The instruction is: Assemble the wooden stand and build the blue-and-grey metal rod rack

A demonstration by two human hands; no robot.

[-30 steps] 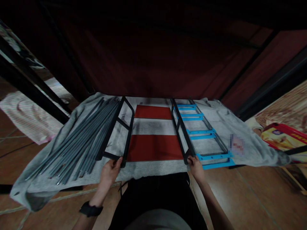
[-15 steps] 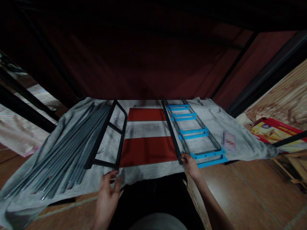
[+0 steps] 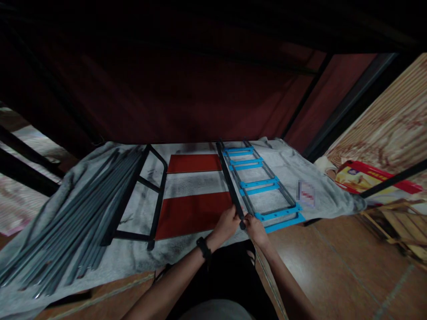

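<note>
A long black bar lies lengthwise between two red panels and a blue-and-grey rack frame. At the bar's near end, my left hand has its fingers closed round it from the left. My right hand pinches the same end from the right, close to the rack's nearest blue crosspiece. What lies between the fingertips is partly hidden. Left of the red panels rests a black metal frame with crossbars.
Many grey metal tubes are heaped on the left of the grey cloth. A small pixelated card lies at the right. Beyond the cloth's right end are a red-and-yellow box and a wooden rack.
My left hand has moved right, from the black frame's near corner to the black bar's near end. My right hand has stayed at that end. The view has shifted slightly.
</note>
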